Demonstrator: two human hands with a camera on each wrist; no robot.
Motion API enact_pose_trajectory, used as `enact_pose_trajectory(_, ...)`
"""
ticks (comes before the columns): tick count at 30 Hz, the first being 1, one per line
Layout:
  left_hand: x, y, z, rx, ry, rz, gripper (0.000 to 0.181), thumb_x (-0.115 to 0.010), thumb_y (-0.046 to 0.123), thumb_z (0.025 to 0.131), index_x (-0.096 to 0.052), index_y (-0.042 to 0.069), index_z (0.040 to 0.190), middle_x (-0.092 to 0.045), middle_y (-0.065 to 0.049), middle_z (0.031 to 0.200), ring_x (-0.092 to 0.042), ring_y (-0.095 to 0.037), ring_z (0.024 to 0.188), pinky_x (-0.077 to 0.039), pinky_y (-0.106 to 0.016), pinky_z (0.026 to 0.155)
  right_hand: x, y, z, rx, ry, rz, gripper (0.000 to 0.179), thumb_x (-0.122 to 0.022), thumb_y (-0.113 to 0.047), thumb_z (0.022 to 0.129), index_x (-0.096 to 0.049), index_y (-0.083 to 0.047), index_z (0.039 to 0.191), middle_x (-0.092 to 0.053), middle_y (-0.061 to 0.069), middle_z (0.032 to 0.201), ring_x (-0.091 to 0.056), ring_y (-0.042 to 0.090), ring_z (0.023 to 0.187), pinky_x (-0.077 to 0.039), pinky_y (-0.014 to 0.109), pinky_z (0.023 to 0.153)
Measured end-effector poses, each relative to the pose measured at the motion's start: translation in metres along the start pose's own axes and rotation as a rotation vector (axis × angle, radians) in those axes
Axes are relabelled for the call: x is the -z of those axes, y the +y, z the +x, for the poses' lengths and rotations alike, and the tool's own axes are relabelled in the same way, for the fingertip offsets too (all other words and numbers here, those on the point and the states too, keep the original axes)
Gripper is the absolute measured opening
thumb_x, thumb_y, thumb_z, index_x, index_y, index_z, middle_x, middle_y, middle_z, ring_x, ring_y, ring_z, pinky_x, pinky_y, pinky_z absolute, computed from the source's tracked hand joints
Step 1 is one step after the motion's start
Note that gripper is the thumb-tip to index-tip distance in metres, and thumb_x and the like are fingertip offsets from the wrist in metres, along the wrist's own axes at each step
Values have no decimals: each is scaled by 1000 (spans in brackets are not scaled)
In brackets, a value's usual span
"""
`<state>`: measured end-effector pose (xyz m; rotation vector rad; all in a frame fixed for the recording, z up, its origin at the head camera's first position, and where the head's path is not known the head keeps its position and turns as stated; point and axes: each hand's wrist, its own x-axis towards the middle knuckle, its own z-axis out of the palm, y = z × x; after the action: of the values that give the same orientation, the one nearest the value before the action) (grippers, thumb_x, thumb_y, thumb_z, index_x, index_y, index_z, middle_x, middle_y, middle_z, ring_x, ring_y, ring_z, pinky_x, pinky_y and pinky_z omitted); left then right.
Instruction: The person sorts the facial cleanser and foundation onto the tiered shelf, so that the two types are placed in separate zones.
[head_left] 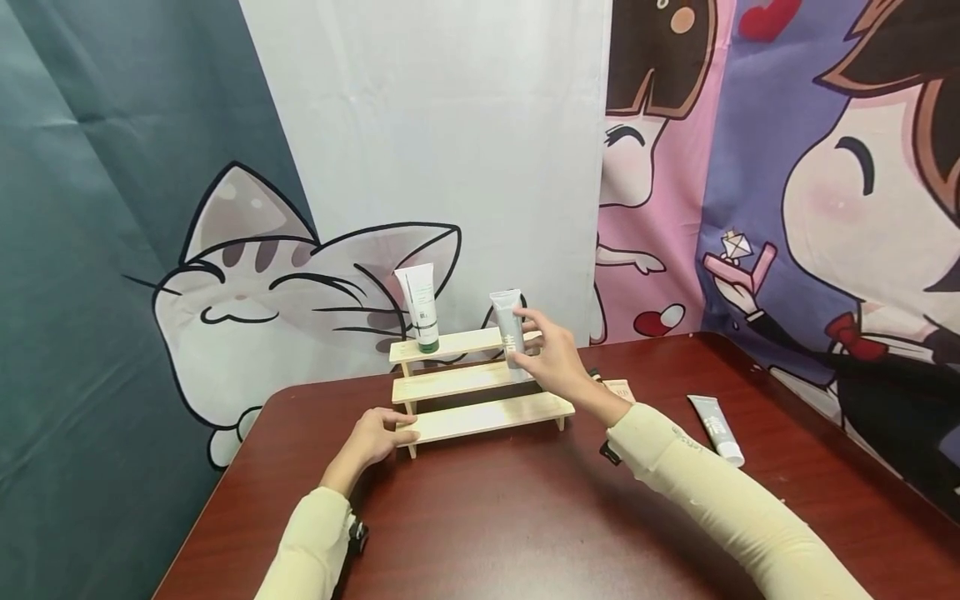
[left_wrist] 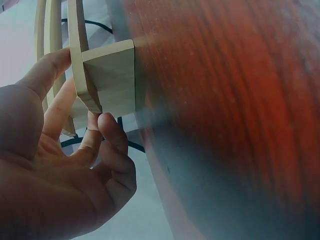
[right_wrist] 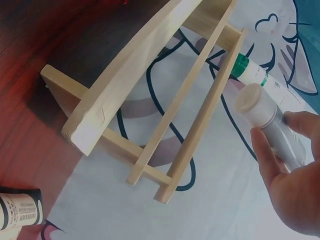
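Note:
My right hand (head_left: 555, 358) pinches a grey squeeze tube (head_left: 508, 321) between thumb and fingers, its white cap (right_wrist: 256, 105) pointing down. In the head view the tube overlaps the right part of a three-step wooden display rack (head_left: 487, 419); in the right wrist view it is beside the top step. At the rack's left end, my left hand (head_left: 375, 435) grips the lowest step, with the thumb (left_wrist: 52, 70) against the board and other fingertips at its corner. A white tube with a green cap (head_left: 427, 344) stands cap-down on the top step's left part.
Right of the rack, another grey tube (head_left: 716, 429) lies on the dark red table (head_left: 480, 517). A beige tube (right_wrist: 20, 209) lies near the rack's right end, partly hidden by my right wrist in the head view. A cartoon-printed cloth (head_left: 465, 125) hangs behind the table.

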<state>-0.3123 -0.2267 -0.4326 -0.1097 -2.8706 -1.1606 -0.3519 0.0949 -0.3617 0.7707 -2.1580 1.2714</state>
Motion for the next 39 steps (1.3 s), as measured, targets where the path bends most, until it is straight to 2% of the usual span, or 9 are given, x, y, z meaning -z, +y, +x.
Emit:
enact_pose_trajectory(14, -2, 1, -3, -32, 8, 14, 29, -84, 15, 79, -79, 7, 106, -64, -22, 119, -55, -42, 119, -43, -53, 102, -8, 3, 6, 25, 23, -8, 67, -81, 1, 79, -51, -10, 139, -65, 19, 109, -73, 29, 80, -59, 30, 62)
enact_pose_trajectory(24, -5, -1, -5, -24, 22, -6, 28, -85, 13, 78, -79, 7, 104, -66, -21, 117, -56, -40, 118, -44, -53, 102, -18, 4, 12, 15, 20, -7, 68, -81, 1, 80, -49, -11, 139, -65, 19, 109, -73, 29, 81, -60, 32, 62)
enact_pose_trajectory(31, -4, -1, -4, -29, 38, -11, 28, -85, 13, 77, -79, 7, 104, -66, -21, 116, -57, -40, 117, -44, -53, 101, -23, 7, 22, 41, 41, -16, 66, -80, 1, 80, -49, -11, 137, -67, 16, 104, -73, 27, 82, -60, 29, 63)
enact_pose_trajectory(36, -2, 0, -5, -11, 37, -1, 29, -85, 14, 77, -79, 8, 104, -65, -21, 119, -55, -42, 120, -43, -53, 103, -28, 7, 27, 19, 39, -3, 66, -80, -1, 80, -49, -10, 138, -67, 14, 106, -73, 26, 84, -59, 29, 62)
enact_pose_trajectory(39, -2, 0, -5, -23, 35, -5, 29, -86, 14, 77, -79, 8, 104, -65, -21, 118, -56, -41, 119, -44, -53, 101, -30, 7, 30, 1, 42, -2, 67, -80, -2, 80, -48, -10, 139, -66, 14, 107, -73, 25, 84, -60, 31, 63)
